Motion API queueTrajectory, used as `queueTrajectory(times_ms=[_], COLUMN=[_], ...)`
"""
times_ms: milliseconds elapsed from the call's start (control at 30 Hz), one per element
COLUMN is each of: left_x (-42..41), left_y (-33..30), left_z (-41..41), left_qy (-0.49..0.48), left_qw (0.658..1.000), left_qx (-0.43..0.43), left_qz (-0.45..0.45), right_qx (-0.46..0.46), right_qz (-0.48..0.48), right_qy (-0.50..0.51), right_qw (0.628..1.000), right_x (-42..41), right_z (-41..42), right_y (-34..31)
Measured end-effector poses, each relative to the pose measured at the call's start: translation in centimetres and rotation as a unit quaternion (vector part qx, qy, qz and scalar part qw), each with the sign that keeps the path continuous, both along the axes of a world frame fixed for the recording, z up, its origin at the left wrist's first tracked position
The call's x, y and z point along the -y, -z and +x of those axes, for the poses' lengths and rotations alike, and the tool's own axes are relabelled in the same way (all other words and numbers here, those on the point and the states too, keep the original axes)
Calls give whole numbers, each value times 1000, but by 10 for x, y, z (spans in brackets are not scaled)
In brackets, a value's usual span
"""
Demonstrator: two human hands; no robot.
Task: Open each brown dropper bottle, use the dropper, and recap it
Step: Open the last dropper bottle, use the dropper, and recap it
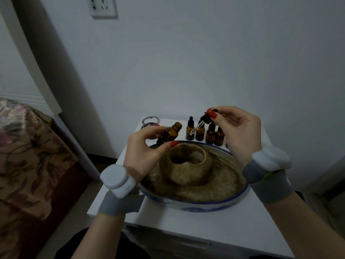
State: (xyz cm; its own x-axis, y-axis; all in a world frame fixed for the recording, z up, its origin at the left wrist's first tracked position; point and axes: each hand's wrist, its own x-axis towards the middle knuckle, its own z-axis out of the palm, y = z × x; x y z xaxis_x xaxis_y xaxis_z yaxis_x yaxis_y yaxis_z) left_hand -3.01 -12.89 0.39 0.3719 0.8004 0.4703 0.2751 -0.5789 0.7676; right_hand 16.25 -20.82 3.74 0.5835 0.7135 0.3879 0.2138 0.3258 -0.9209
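Note:
My left hand (143, 148) grips an open brown dropper bottle (170, 133), tilted with its mouth up to the right, above the far rim of a bowl. My right hand (237, 133) pinches the black dropper cap (205, 118); its glass pipette (195, 128) points down-left, a short way right of the bottle's mouth. Several capped brown dropper bottles (190, 130) stand in a row behind the bowl, partly hidden by my right hand.
A wide blue-and-white bowl (214, 204) holding a stained round vessel (186, 165) fills the middle of the small white table (205, 225). A round dark object (151, 123) lies at the back left. A floral-covered bed (28, 156) stands to the left, and the wall is close behind.

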Motion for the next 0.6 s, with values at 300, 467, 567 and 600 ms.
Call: queueTrajectory(times_ms=[300,467,567,600], left_x=[-2,-3,-3,-3], left_y=[6,8,8,8], left_z=[2,2,3,3], left_qy=[7,12,18,20], left_qw=[1000,1000,999,999], left_qx=[-8,-3,-6,-8], left_qz=[5,21,27,29], right_qx=[-85,-81,-81,-77], right_qz=[29,27,29,32], right_qy=[-25,-24,-24,-23], right_qw=[996,996,996,996], right_x=[11,9,7,7], right_z=[-2,-6,-7,-8], right_y=[-16,-14,-12,-11])
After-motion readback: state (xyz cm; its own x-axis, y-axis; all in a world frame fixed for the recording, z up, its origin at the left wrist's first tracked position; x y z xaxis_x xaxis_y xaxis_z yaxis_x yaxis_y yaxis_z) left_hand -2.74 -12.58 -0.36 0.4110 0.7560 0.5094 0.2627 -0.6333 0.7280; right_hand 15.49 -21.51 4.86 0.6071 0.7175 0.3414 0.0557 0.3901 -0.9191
